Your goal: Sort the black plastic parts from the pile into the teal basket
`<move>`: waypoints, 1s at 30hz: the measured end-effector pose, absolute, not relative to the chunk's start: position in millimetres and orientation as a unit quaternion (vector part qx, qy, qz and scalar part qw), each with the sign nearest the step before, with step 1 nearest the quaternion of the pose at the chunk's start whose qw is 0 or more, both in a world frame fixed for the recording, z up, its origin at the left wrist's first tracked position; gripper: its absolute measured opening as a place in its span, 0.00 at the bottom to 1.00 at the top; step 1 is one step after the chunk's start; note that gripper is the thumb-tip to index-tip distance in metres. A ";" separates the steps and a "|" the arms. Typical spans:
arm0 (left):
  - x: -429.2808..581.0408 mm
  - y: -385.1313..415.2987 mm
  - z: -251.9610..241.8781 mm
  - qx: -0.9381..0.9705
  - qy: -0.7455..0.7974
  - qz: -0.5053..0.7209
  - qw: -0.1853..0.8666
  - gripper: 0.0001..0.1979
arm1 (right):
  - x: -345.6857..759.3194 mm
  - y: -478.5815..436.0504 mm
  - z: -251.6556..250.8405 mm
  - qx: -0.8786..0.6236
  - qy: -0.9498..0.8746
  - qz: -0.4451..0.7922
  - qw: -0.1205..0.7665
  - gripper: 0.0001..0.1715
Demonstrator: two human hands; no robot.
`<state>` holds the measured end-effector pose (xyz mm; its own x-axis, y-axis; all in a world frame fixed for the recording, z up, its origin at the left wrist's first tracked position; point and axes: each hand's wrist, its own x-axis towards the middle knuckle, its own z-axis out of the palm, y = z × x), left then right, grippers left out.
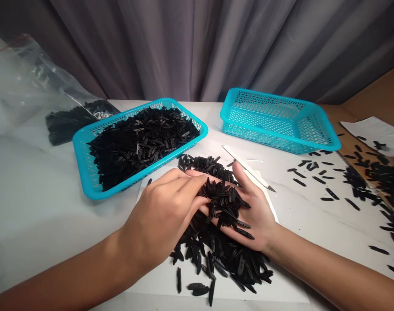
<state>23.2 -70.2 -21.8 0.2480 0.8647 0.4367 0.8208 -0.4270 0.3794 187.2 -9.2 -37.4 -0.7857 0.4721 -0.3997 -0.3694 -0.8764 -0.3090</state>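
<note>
My right hand (262,216) is palm up, cupping a heap of small, slim black pieces (227,203), some with tiny holes. My left hand (161,211) reaches over from the left, thumb and fingers pinched at the edge of that heap; its fingertips are partly hidden among the pieces. Below both hands a loose pile of the same black pieces (223,259) spreads over a white sheet (281,287). Just behind my right thumb lies a slim white-handled knife (245,166) with a dark pointed tip.
A blue basket (90,190) full of black pieces stands at the left, before a clear plastic bag (67,95) holding more. Another blue basket (281,144) stands at the back right. Scattered pieces (359,181) lie at the right near white paper (375,129). A grey curtain (184,47) hangs behind.
</note>
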 end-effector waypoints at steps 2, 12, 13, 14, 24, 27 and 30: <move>23.2 -68.4 -23.4 0.788 0.530 0.311 0.052 0.14 | 187.6 -9.5 -37.9 -0.234 -0.115 0.940 0.221 0.40; 23.5 -65.8 -26.0 0.741 0.554 0.362 0.119 0.21 | 187.9 -10.1 -40.7 -0.219 -0.117 0.942 0.226 0.39; 22.8 -65.9 -25.7 0.738 0.553 0.365 0.129 0.20 | 187.6 -9.8 -40.8 -0.215 -0.115 0.943 0.226 0.39; 22.1 -66.0 -25.4 0.736 0.551 0.369 0.136 0.20 | 187.4 -9.5 -41.0 -0.211 -0.114 0.944 0.225 0.40; 16.5 -63.4 -10.0 0.683 0.528 0.454 0.221 0.11 | 188.7 -6.8 -40.6 -0.226 -0.085 0.942 0.232 0.41; 13.2 -58.8 -4.4 0.519 0.523 0.497 0.458 0.09 | 188.5 -6.9 -41.7 -0.226 -0.077 0.942 0.237 0.40; 8.9 -54.4 -3.3 0.318 0.450 0.534 0.641 0.06 | 188.7 -7.1 -44.6 -0.215 -0.076 0.944 0.240 0.39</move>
